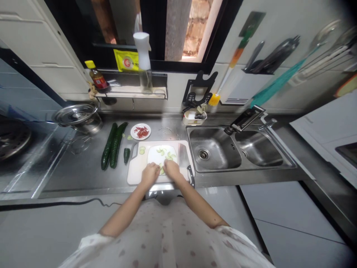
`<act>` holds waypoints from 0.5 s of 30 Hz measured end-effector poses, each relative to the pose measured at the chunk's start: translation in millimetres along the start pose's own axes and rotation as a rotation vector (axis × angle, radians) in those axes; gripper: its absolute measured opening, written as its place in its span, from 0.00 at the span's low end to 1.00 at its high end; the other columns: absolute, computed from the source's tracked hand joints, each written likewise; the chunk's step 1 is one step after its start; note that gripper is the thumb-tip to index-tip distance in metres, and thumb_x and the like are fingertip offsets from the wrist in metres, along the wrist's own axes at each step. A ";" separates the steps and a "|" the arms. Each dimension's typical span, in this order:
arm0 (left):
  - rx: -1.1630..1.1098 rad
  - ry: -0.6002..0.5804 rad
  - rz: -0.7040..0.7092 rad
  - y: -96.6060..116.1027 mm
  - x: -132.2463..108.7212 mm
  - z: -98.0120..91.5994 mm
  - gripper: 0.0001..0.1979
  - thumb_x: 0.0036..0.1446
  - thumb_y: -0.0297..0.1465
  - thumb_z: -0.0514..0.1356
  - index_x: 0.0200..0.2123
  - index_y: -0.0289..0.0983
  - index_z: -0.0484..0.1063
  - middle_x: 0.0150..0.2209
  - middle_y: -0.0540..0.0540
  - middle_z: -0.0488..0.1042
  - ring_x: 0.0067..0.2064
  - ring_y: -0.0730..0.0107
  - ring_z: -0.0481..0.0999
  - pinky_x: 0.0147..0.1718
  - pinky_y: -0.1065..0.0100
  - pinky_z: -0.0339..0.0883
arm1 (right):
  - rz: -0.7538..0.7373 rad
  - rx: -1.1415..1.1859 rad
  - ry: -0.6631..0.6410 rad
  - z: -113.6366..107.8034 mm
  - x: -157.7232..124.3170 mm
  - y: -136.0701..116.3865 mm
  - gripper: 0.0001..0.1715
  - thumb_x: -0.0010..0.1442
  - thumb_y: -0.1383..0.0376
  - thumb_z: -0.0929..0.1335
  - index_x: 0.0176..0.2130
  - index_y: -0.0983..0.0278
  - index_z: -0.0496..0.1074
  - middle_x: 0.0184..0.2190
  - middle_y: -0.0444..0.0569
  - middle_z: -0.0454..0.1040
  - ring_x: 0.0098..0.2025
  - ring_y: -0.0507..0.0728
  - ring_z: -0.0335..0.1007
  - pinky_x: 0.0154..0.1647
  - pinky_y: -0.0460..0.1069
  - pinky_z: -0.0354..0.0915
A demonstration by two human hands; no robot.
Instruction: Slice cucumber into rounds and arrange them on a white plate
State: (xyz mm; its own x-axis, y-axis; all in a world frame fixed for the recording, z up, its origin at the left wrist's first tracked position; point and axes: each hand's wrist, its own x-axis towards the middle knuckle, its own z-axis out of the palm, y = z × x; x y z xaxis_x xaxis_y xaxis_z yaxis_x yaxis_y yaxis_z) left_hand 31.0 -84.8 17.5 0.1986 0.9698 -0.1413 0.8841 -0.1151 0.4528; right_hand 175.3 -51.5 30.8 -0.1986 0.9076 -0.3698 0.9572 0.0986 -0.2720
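Over the near part of a white plate (156, 154), my left hand (150, 174) is closed with its fingertips pinched together. My right hand (171, 169) curls in from the other side, fingers also drawn together. Pale green cucumber slices (162, 171) lie between the fingertips, but what each hand grips is too small to tell. More slices (161, 150) form small fans on the plate. The plate rests on a light cutting board (134, 169), with a few cucumber slices (142, 150) at its left. A kitchen knife (183, 156) lies along the board's right side.
Two whole cucumbers (115, 147), a cut cucumber end (126, 155) and a small plate of chopped red pieces (141, 131) sit left of and behind the board. A steel pot (80, 119) stands farther left. To the right is a double sink (214, 149) with a faucet (242, 121).
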 end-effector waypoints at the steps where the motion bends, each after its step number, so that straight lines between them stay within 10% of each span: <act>1: 0.002 0.000 0.003 -0.2 0.0 0.2 0.11 0.61 0.34 0.53 0.39 0.39 0.75 0.40 0.44 0.71 0.45 0.64 0.67 0.43 0.67 0.59 | -0.002 -0.002 0.012 0.2 -0.4 0.1 0.12 0.62 0.65 0.62 0.44 0.65 0.70 0.42 0.54 0.74 0.43 0.56 0.68 0.38 0.47 0.58; 15: 0.010 -0.005 0.037 -2.1 1.2 -1.2 0.13 0.62 0.36 0.52 0.39 0.40 0.76 0.39 0.44 0.70 0.44 0.64 0.67 0.42 0.67 0.60 | -0.187 -0.033 0.065 10.0 -18.4 2.7 0.16 0.66 0.63 0.58 0.42 0.61 0.72 0.41 0.51 0.70 0.41 0.55 0.65 0.37 0.46 0.56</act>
State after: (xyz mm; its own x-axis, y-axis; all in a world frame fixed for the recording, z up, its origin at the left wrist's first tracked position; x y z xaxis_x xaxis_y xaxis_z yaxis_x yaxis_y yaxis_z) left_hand 28.9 -83.1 17.5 0.2337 0.9637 -0.1291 0.8804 -0.1533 0.4487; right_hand 179.4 -72.0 27.9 -0.3603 0.8966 -0.2575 0.9116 0.2799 -0.3010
